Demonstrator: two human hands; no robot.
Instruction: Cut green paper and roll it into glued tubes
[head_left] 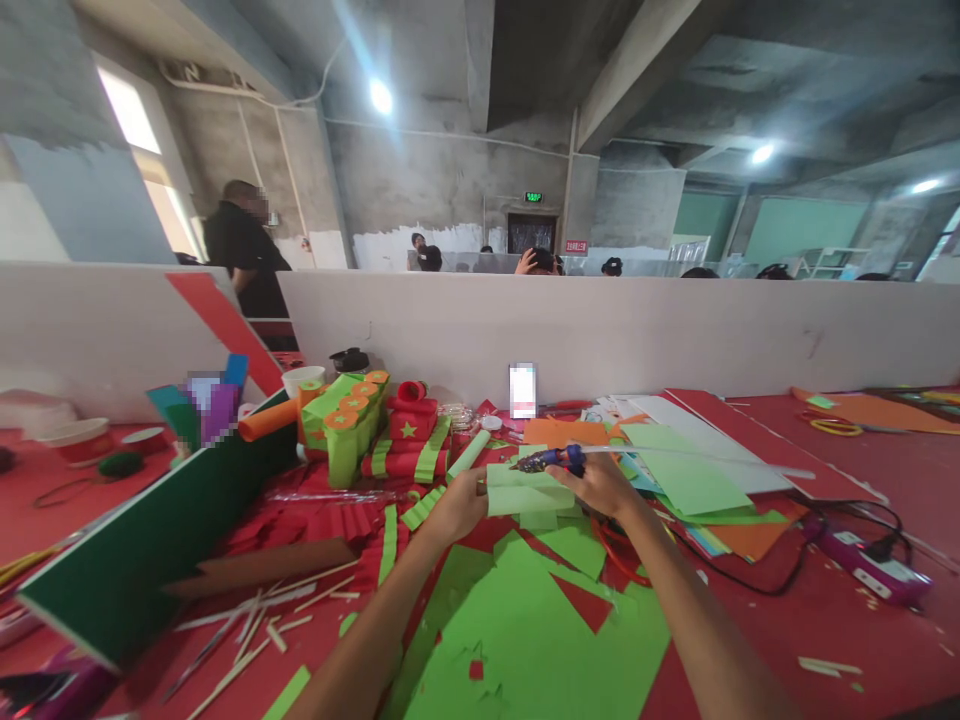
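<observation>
My left hand [459, 508] pinches the left edge of a folded pale green paper piece [525, 492] over the table. In my right hand [602, 478] is a blue hot glue gun [559, 459], its nozzle pointing left above the top part of that paper. A long translucent glue stick [697, 458] sticks out of the gun to the right. Below both hands lie bright green paper sheets [540, 630] with cut-outs. Red rolls with green strips [409, 450] and green rolls with orange tops [349, 430] stand to the left.
A dark green board [165, 530] leans at the left, with thin wooden sticks [255, 630] beside it. A phone [523, 390] stands against the white partition [420, 325]. Paper sheets [690, 470] and a purple power strip [870, 567] lie right. People are beyond the partition.
</observation>
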